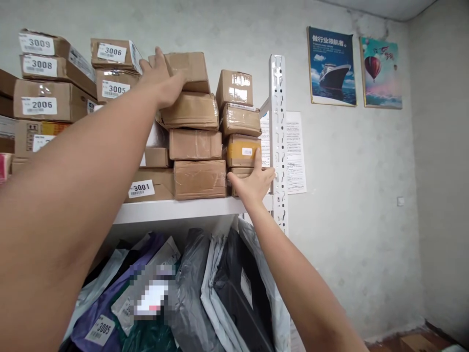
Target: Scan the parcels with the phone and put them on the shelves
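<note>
My left hand (163,78) reaches up and lies flat with fingers stretched against the side of the top cardboard box (190,68) of a taped stack on the white shelf (176,209). My right hand (252,182) presses open-fingered against the lowest small box (240,172) at the right end of the stack, under a box with a yellow label (242,150), close to the shelf's upright post (278,142). Neither hand grips anything.
Numbered boxes 3009, 3008, 2006, 3006, 3005 and 3001 (141,188) fill the shelf to the left. Below the shelf hang several grey, black and purple plastic mail bags (220,288). Paper notices (295,151) and two posters (331,66) are on the right wall.
</note>
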`<move>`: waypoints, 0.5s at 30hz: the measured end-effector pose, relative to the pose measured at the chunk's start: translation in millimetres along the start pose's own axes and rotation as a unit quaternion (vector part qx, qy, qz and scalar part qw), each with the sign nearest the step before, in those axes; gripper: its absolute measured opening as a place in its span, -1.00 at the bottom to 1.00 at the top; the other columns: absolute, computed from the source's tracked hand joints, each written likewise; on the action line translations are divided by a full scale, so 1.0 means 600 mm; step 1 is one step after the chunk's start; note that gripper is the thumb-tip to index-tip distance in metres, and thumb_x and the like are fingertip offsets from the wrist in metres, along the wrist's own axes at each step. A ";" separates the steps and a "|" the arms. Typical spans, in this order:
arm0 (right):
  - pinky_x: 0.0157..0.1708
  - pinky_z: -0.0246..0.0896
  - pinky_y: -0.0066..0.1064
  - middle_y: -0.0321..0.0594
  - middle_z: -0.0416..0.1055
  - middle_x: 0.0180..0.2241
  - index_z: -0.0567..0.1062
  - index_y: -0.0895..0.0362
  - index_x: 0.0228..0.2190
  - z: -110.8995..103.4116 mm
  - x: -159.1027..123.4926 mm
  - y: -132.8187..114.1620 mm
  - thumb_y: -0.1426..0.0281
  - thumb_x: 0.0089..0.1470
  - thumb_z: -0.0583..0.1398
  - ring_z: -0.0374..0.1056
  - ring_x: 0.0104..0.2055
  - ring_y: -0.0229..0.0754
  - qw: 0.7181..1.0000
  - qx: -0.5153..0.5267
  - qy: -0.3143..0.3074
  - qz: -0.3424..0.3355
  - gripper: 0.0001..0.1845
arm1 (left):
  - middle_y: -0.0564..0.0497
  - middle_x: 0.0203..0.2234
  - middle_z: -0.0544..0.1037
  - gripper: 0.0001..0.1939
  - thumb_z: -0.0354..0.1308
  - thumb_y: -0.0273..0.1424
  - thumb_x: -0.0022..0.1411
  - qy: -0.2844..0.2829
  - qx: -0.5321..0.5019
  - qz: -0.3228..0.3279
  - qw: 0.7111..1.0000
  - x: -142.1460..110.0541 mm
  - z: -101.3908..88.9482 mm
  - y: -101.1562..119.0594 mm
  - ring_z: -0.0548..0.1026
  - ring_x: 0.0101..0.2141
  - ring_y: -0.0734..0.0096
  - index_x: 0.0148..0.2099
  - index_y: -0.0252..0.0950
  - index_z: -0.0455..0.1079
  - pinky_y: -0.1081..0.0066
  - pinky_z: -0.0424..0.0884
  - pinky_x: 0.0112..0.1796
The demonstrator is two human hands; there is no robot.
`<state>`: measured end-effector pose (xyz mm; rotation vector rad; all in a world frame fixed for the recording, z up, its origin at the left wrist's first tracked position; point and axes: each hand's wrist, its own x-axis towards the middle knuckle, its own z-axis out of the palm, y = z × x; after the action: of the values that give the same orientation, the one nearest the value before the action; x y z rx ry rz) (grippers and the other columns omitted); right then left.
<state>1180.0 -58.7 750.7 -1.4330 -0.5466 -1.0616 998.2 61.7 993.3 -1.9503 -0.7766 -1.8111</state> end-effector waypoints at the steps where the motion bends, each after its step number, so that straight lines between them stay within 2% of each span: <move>1: -0.08 0.19 -0.03 -0.15 0.01 -0.20 0.09 -0.10 0.30 -0.001 0.000 -0.003 0.10 -0.31 0.41 0.11 -0.12 0.20 1.000 0.001 -0.006 0.004 0.15 | -0.53 0.32 -0.11 0.00 0.17 -0.03 0.25 -0.032 -0.054 -0.021 0.998 -0.002 0.003 0.003 0.18 0.23 -0.19 0.41 -0.56 -0.24 -0.41 0.04 0.09; 3: -0.09 0.20 -0.02 -0.11 0.03 -0.19 0.09 -0.06 0.30 -0.003 -0.001 -0.009 0.10 -0.33 0.42 0.11 -0.11 0.23 1.000 0.002 -0.013 0.009 0.18 | -0.47 0.36 -0.47 0.15 0.22 0.05 0.17 -0.096 -0.140 -0.066 0.983 -0.009 0.006 0.015 0.07 0.27 -0.19 0.45 -0.42 -0.39 -0.42 -0.27 0.18; 4: -0.10 0.20 -0.01 -0.09 0.05 -0.19 0.08 -0.04 0.30 -0.004 -0.002 -0.010 0.10 -0.33 0.43 0.12 -0.11 0.24 1.000 0.000 -0.016 0.007 0.20 | -0.43 0.35 -0.57 0.19 0.24 0.06 0.14 -0.106 -0.158 -0.078 0.979 -0.013 0.006 0.021 0.04 0.28 -0.18 0.45 -0.38 -0.44 -0.40 -0.36 0.19; 6: -0.08 0.20 0.03 -0.05 0.10 -0.18 0.06 0.04 0.31 -0.007 -0.004 -0.006 0.07 -0.31 0.42 0.13 -0.10 0.26 1.000 -0.005 -0.019 -0.010 0.21 | -0.41 0.33 -0.64 0.22 0.24 0.08 0.13 -0.120 -0.149 -0.084 0.978 -0.023 0.005 0.032 0.00 0.30 -0.18 0.44 -0.36 -0.49 -0.37 -0.39 0.19; 9: 0.03 0.14 0.10 0.13 0.19 -0.09 -0.01 0.29 0.32 -0.016 0.001 0.017 -0.02 -0.20 0.37 0.14 0.00 0.31 0.998 0.023 -0.035 -0.047 0.25 | -0.42 0.31 -0.64 0.25 0.29 0.04 0.11 -0.124 -0.153 -0.081 0.977 -0.039 0.003 0.046 -0.22 0.32 -0.33 0.44 -0.39 -0.48 -0.40 -0.48 0.14; 11: 0.15 0.03 0.11 0.27 0.19 0.06 -0.03 0.40 0.31 -0.025 0.017 0.036 -0.13 -0.09 0.28 0.08 0.14 0.32 0.992 0.082 -0.065 -0.063 0.23 | -0.40 0.30 -0.59 0.19 0.32 -0.04 0.14 -0.085 -0.157 -0.071 0.981 -0.053 -0.003 0.058 -0.42 0.30 -0.41 0.45 -0.42 -0.41 -0.37 -0.62 0.10; 13: 0.22 -0.02 0.09 0.26 0.19 0.15 0.05 0.37 0.28 -0.032 0.043 0.047 -0.21 0.02 0.14 0.06 0.22 0.25 0.980 0.147 -0.104 -0.081 0.12 | -0.33 0.31 -0.47 0.03 0.29 -0.15 0.21 -0.029 -0.145 -0.030 0.989 -0.070 -0.011 0.073 -0.46 0.29 -0.32 0.45 -0.38 -0.27 -0.23 -0.64 0.15; 15: 0.25 -0.05 0.08 0.22 0.18 0.18 0.11 0.31 0.28 -0.033 0.079 0.045 -0.24 0.08 0.05 0.05 0.26 0.22 0.968 0.189 -0.137 -0.095 0.04 | -0.24 0.31 -0.32 -0.16 0.23 -0.23 0.27 0.011 -0.124 0.034 0.992 -0.086 -0.019 0.088 -0.36 0.29 -0.16 0.42 -0.31 -0.11 -0.12 -0.57 0.20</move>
<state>1219.3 -94.6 773.9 -1.2079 -1.0448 -0.8512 1020.8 6.1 948.6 -2.0764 -0.4891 -1.9636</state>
